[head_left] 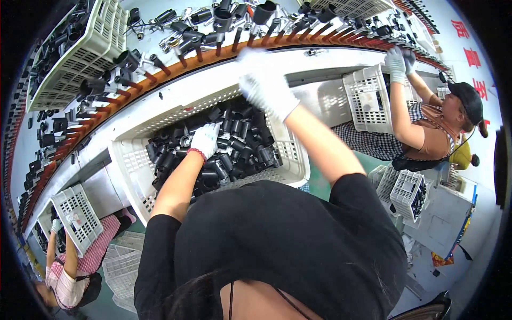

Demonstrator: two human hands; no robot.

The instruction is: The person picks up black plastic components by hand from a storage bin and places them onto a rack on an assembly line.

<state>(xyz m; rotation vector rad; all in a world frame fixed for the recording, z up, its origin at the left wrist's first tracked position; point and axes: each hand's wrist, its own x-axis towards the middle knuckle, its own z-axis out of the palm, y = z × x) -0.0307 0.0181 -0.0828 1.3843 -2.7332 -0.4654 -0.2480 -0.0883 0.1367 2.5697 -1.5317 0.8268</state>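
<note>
Black tubular parts [224, 154] were heaped in a white slotted crate [130, 165] just ahead of the torso. The gloved left hand [205, 140] was laid on them, its grip hidden. Farther off, the gloved right hand [264, 82] was raised, blurred, its grip unclear, toward the orange pegged rail [160, 72].

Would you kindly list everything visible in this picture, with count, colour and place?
Black cylindrical metal parts: many, black, heaped in the central crate.
White slotted plastic crate: one, white, in front of the person.
Orange conveyor rail with pegs: one, orange, curving across the top, black parts standing on its pegs.
Other white crates: several, white, upper left, lower left, right.
Co-worker in checked apron: one, at right, gloved hands at the rail.
Co-worker in pink checked clothing: one, lower left.
Left hand: white glove, on the parts in the crate.
Right hand: white glove, raised toward the rail; blurred, its hold cannot be told.
</note>
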